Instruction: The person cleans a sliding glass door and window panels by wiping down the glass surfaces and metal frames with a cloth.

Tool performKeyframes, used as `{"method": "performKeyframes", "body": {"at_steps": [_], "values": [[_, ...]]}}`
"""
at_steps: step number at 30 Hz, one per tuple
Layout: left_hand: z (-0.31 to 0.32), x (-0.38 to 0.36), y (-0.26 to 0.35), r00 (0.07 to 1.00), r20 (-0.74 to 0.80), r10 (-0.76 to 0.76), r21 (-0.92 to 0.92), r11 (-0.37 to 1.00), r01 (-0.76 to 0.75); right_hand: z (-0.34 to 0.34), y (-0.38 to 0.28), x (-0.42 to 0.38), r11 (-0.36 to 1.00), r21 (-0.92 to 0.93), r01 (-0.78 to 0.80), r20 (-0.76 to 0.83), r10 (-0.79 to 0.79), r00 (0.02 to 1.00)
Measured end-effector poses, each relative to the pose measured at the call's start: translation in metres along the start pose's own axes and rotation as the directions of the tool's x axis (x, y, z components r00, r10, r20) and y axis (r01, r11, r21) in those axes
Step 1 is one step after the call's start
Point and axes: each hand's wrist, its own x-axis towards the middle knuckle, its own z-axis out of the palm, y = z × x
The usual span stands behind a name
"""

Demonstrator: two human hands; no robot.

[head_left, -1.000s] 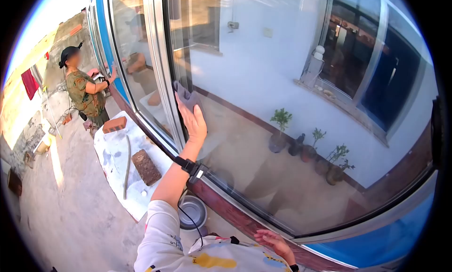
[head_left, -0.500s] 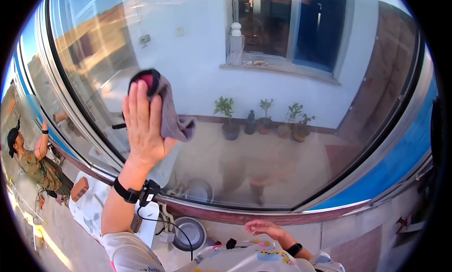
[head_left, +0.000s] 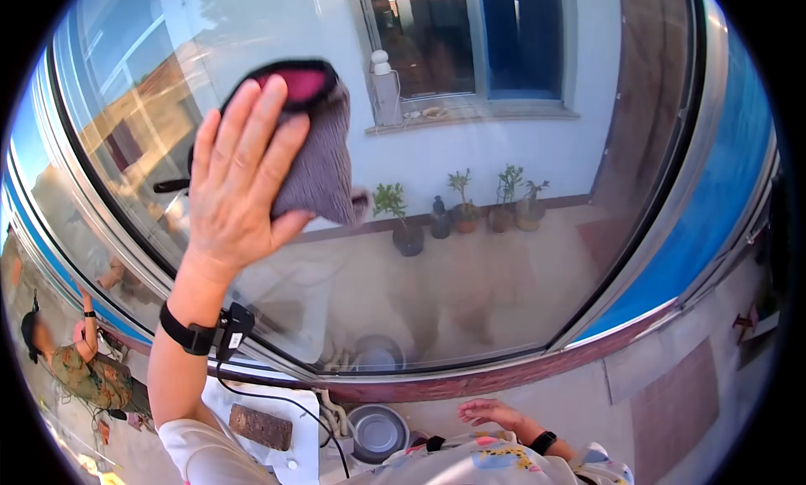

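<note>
Head view: the left hand (head_left: 231,195), fingers slightly spread, is pressing a grey cloth (head_left: 317,162) against the window pane (head_left: 478,275), having left the side frame (head_left: 126,237), so different glass is seemingly being covered; the right hand (head_left: 494,414) is hovering empty, fingers loosely together.

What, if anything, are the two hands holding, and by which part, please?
The left hand presses a grey cloth flat-handed, fingers over its left side and thumb at its lower edge; the right hand appears empty.
</note>
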Motion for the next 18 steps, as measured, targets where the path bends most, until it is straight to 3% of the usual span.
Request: {"method": "performKeyframes", "body": {"at_steps": [1,2,3,5,7,9,10,13,14,18], "values": [[0.005,0.027,-0.039,0.992,-0.109,0.059,0.120,0.992,-0.046,-0.004,0.002,-0.001,0.999,-0.010,0.051,0.015,-0.051,0.999],[0.001,0.051,-0.068,0.995,-0.083,-0.048,0.162,0.985,0.061,-0.006,-0.001,-0.005,0.999,-0.001,0.046,0.020,-0.046,0.999],[-0.003,0.084,-0.081,0.948,-0.216,-0.235,0.262,0.921,0.288,-0.007,-0.010,-0.007,0.998,-0.028,0.060,0.021,-0.060,0.998],[-0.009,0.121,-0.112,0.906,-0.262,-0.333,0.115,0.921,0.371,-0.020,-0.008,-0.018,0.995,-0.055,0.080,0.022,-0.079,0.997],[0.002,0.117,-0.092,0.897,-0.291,-0.333,0.144,0.912,0.385,-0.033,-0.006,-0.018,0.992,-0.050,0.120,0.053,-0.118,0.992],[0.022,0.101,-0.036,0.915,-0.290,-0.280,0.198,0.918,0.344,-0.048,0.000,-0.035,0.991,-0.049,0.128,0.033,-0.127,0.991],[0.033,0.089,0.003,0.937,-0.343,-0.064,0.144,0.982,0.120,-0.053,0.002,-0.042,0.990,-0.053,0.131,0.010,-0.131,0.991],[0.047,0.045,0.140,0.981,-0.052,-0.189,-0.052,0.981,0.186,-0.077,0.021,-0.074,0.997,-0.025,0.080,-0.030,-0.080,0.996],[0.052,0.028,0.181,0.981,0.137,-0.140,-0.079,0.985,0.151,-0.088,0.032,-0.087,0.997,-0.022,0.076,-0.026,-0.076,0.997],[0.086,-0.051,0.305,0.931,0.290,0.221,-0.143,0.972,-0.186,-0.108,0.052,-0.126,1.000,-0.009,-0.004,-0.132,0.002,0.991]]}}
